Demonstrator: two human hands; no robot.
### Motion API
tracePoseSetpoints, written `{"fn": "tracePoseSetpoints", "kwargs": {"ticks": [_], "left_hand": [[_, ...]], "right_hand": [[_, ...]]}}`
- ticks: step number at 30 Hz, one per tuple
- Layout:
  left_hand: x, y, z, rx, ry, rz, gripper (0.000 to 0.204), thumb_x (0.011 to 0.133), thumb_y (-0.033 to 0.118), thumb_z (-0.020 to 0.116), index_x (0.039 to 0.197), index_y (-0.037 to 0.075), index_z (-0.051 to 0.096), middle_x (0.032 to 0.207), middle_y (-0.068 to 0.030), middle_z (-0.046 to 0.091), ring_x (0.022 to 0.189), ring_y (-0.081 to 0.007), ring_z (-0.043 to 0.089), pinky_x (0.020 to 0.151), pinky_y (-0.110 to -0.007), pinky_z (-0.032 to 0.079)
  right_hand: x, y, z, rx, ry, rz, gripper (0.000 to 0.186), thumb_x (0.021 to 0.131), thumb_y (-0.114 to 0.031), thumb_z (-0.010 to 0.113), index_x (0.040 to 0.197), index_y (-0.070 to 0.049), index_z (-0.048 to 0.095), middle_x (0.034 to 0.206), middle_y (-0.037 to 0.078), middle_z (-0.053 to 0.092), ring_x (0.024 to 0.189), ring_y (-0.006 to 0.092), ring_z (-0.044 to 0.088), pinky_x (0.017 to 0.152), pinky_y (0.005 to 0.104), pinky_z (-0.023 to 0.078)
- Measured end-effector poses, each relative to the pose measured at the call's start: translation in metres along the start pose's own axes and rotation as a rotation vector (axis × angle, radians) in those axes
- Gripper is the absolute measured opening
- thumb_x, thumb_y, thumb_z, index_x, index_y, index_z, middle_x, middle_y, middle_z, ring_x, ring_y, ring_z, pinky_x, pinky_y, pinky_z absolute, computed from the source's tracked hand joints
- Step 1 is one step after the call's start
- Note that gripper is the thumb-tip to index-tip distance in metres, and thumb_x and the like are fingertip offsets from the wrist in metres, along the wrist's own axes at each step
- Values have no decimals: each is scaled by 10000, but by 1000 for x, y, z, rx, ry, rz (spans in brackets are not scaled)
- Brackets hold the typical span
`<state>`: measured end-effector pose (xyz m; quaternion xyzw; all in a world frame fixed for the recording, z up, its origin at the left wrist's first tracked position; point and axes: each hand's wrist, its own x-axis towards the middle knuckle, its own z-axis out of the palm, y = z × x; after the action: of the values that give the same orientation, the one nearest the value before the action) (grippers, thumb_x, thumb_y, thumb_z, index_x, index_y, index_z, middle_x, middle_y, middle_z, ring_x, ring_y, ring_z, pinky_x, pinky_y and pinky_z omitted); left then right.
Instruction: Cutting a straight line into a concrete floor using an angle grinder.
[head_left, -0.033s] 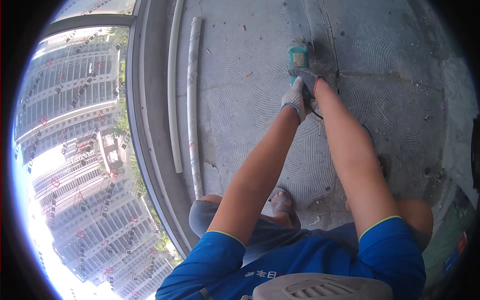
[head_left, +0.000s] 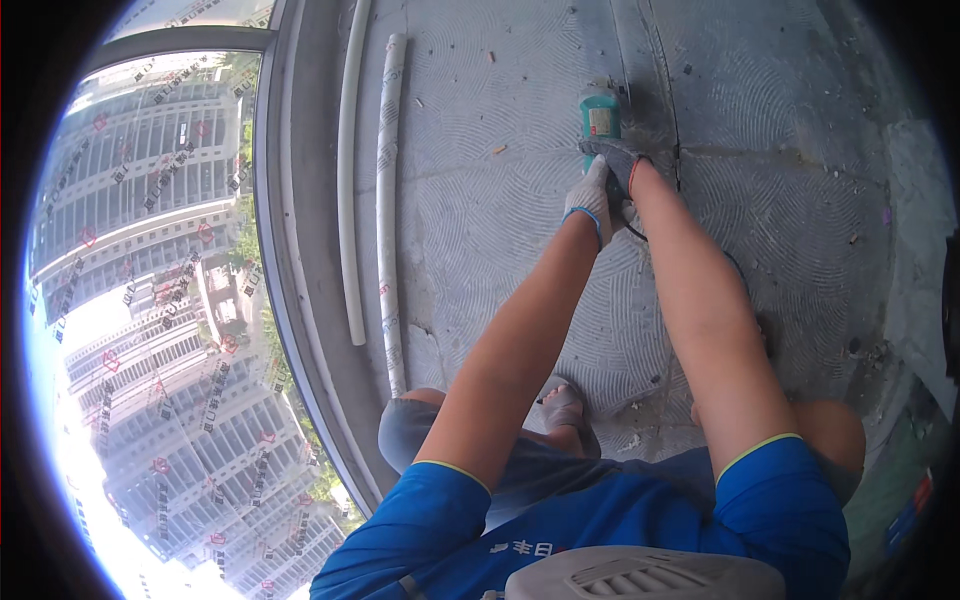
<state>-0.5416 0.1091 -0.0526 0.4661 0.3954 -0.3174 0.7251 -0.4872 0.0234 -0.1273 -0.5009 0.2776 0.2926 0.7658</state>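
Observation:
A teal power tool [head_left: 600, 117] is down on the grey ridged floor at the upper middle, over a dark line running away from me. My left hand [head_left: 590, 200], in a whitish glove with a blue cuff, is closed on its body at the near end. My right hand [head_left: 622, 158], in a dark grey glove with a red cuff, is wrapped over the tool just ahead of the left. A dark cable shows below the hands, partly hidden by my right forearm.
Two long white pipes [head_left: 353, 170] [head_left: 387, 250] lie beside the curved-looking window ledge [head_left: 308, 190]. A large glass window on the left looks out on buildings. Small debris is scattered on the floor. A pale sheet [head_left: 915, 240] lies along the right edge. My sandalled foot shows below.
The tool and both my hands have shifted very slightly back toward me and to the right. Both hands keep their grip.

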Motion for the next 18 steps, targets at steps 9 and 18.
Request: {"fn": "tracePoseSetpoints", "kwargs": {"ticks": [9, 18], "left_hand": [[-3, -2, -3, 25, 86, 13, 380, 915, 547, 556, 1020, 183, 584, 804, -19, 634, 593, -166, 583, 466, -299, 474], [-8, -8, -7, 51, 83, -6, 355, 903, 542, 578, 981, 196, 584, 782, 1, 624, 573, -153, 573, 467, -312, 481]], "right_hand": [[-9, 3, 10, 62, 12, -24, 307, 793, -304, 745, 976, -106, 598, 833, 95, 636, 741, 236, 612, 675, 410, 507], [20, 31, -5, 156, -16, 115, 462, 734, -298, 791, 1095, -57, 631, 983, 135, 650, 908, 263, 614, 826, 425, 492]]}}
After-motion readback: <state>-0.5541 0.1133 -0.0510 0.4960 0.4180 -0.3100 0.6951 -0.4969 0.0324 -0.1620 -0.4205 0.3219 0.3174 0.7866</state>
